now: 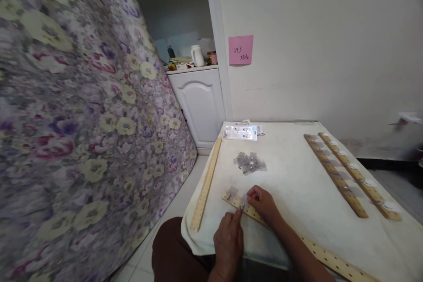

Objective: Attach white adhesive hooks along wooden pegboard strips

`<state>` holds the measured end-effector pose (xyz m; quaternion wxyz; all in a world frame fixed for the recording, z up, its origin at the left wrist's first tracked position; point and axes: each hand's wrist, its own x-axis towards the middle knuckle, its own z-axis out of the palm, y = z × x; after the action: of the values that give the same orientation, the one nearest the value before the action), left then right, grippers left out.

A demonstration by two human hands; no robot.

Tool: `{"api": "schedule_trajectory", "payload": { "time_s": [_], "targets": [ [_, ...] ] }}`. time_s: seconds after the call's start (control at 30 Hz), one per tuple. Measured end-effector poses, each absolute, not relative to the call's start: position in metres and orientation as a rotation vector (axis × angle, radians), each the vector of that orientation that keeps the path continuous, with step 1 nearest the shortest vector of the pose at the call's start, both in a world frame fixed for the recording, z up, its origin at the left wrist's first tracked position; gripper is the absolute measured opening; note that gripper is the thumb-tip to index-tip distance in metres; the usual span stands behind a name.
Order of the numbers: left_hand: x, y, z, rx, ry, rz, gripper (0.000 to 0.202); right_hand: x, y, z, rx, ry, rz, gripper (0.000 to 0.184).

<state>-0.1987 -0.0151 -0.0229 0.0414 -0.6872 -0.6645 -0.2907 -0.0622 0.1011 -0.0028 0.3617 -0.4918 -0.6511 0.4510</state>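
Observation:
A narrow wooden strip with drilled holes lies slantwise across the near side of the table, running under my right forearm. My left hand is closed, its index fingertip at a small shiny metal piece on the strip. With fingers pinched, my right hand holds the edge of a small clear plastic bag around that piece. Farther left on the strip sits another clear bag with a metal piece. Beyond my hands is a pile of similar small bags.
A bare holed strip lies along the left table edge. Two strips on the right carry several bagged pieces and white cards. Clear blister packs lie at the back. A floral curtain hangs at left.

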Motion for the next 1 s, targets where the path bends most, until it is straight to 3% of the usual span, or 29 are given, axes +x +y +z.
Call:
{"api": "schedule_trajectory", "payload": {
  "time_s": [1.0],
  "targets": [
    [-0.1964, -0.0130, -0.0201, -2.111, -2.116, -0.711, 0.052, -0.0665, 0.0984, -0.0015, -1.458, -1.846, 1.013, 0.022]
  ]
}}
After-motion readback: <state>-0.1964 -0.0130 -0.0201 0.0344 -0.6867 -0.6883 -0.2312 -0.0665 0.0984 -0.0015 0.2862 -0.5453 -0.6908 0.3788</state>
